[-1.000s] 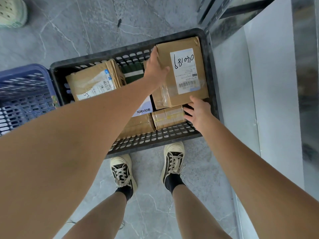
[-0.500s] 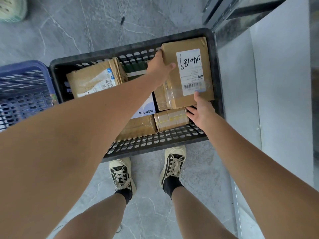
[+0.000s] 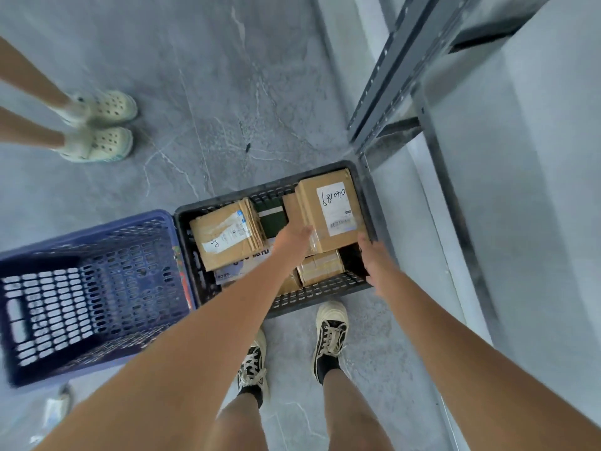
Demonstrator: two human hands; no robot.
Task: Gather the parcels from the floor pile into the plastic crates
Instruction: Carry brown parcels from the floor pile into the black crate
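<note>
Parcel (image 3: 328, 211), a brown cardboard box with clear tape on its near left edge and a white label bearing handwritten digits and a barcode, lies in the upper right corner of the black crate (image 3: 322, 296), at centre frame. It sits on top of other parcels: a smaller taped box (image 3: 320, 266) below it in the frame, a dark green packet (image 3: 271, 216) to its left, and a second brown box (image 3: 227, 237) with a white label further left. A blue crate (image 3: 87, 288) stands touching the black crate's left side.

Compared with half a second ago, the camera sits higher and takes in more floor, and both hands have drawn back towards the bottom of the frame. The left hand (image 3: 292, 239), which lay over the parcel's far left corner, now touches only its near left edge, fingers straight and relaxed. The right hand (image 3: 372, 255), which touched the near edge, now hovers just below the parcel's lower right corner, fingers loose and holding nothing. The parcel itself has hardly shifted in the crate.

Its long axis runs roughly up and down the frame, tilted slightly to the right at the top, label face up. Another person's feet in pale clogs (image 3: 104, 125) stand at upper left
</note>
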